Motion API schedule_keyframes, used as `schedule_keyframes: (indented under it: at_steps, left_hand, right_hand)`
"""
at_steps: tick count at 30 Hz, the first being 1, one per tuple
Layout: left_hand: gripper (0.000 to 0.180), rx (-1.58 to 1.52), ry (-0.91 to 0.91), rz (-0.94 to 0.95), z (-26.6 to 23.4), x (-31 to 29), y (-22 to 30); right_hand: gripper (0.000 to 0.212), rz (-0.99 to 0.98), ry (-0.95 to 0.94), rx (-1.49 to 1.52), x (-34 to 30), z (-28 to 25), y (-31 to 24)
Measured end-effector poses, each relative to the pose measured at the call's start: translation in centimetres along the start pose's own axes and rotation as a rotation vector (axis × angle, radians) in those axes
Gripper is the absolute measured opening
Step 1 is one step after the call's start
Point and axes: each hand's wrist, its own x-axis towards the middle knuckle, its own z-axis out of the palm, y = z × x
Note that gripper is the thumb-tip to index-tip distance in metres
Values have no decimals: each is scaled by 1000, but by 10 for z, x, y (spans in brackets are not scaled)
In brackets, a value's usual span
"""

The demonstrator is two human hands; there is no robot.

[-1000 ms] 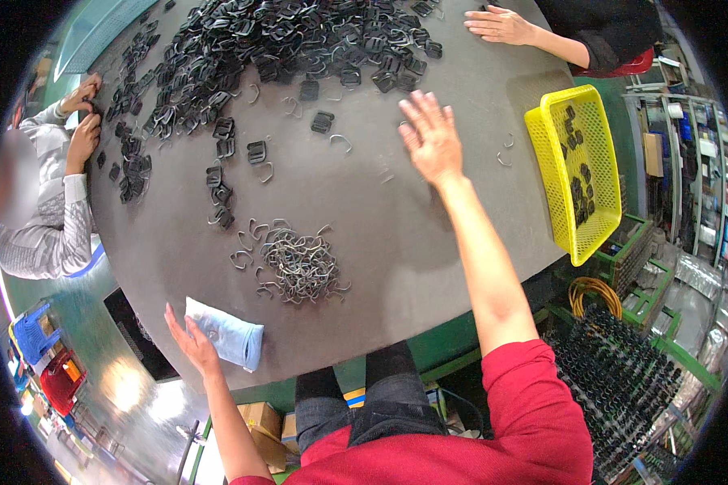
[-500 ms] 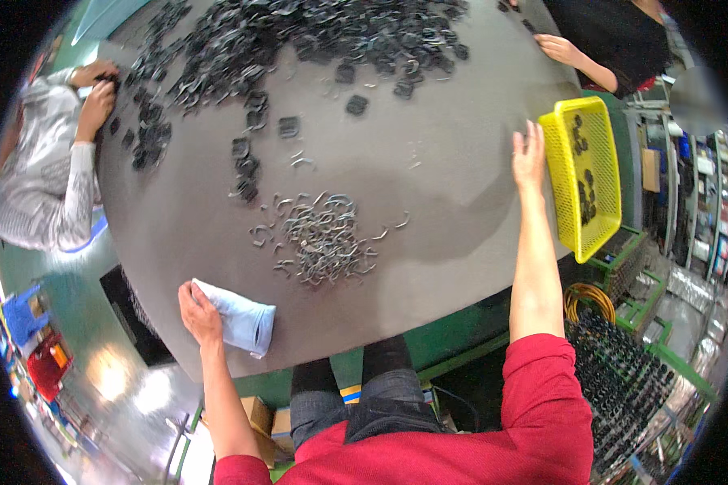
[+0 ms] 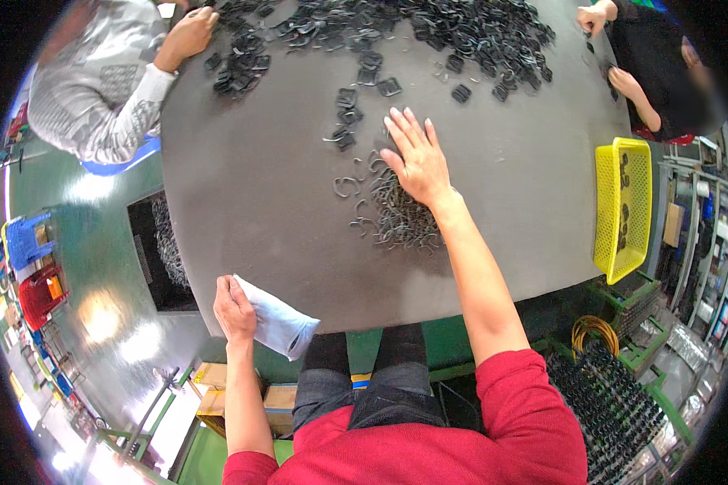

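At the table's near left edge, my left hand (image 3: 234, 309) is closed on one end of a light blue folded cloth (image 3: 277, 317), whose other end shows a dark opening. My right hand (image 3: 416, 162) is stretched flat with its fingers spread, palm down over the upper part of a heap of thin curved dark strips (image 3: 400, 217). It covers some of the strips; whether it presses on them I cannot tell. Just beyond its fingertips sit small black square pieces (image 3: 346, 99) in a short row. A large spread of similar black pieces (image 3: 481, 36) lies across the far side.
A yellow perforated basket (image 3: 601, 214) with a few black pieces stands at the right edge of the grey table (image 3: 259, 202). Co-workers' hands (image 3: 188, 36) work at far left and far right. A black bin (image 3: 147, 255) of strips is on the floor at left.
My right hand has swung left from beside the yellow basket to the strip heap. My left hand keeps hold of the blue cloth. The whole view has shifted.
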Motion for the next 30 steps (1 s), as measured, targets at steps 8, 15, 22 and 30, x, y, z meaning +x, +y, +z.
schedule_keyframes:
  at_steps: [8,15,22,30]
  left_hand:
    - [21,-27,-17,-49,-42,-19,-40]
    - [21,-29,-40,-130,-56,-40,-76]
    - [21,-124,13,-258,-66,-75,-99]
    - [22,-101,204,-447,-91,-133,-140]
  right_hand:
    - [49,260,226,-79,-98,-40,-5]
    - [50,234,147,-44,-85,28,-36]
    - [43,48,132,106,-26,92,-185]
    - [44,-139,24,318,34,201,-375]
